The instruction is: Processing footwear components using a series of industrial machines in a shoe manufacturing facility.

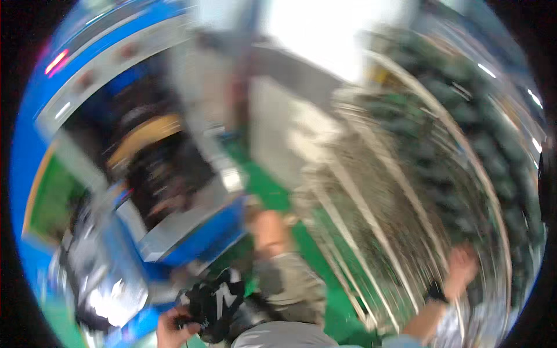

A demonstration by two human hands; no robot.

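Note:
At the lower left, my left hand (pixel 169 329) is closed on a black item with a white marking (pixel 213 304). It looks like soft cloth, but its exact kind is not clear. My right hand (pixel 462 268) is stretched out to the right, with a black band (pixel 436 292) on its wrist. It is over or beside a pale-railed rack (pixel 371 226). Motion smears its fingers, so I cannot tell whether it touches the rack or holds anything.
Many dark grey-green pieces (pixel 429 133) fill the rack, blurred. To the left stands a blue and grey machine (pixel 203 232) with a dark open bay. A pale cabinet (pixel 270 127) is ahead. Green floor (pixel 267 185) runs between machine and rack.

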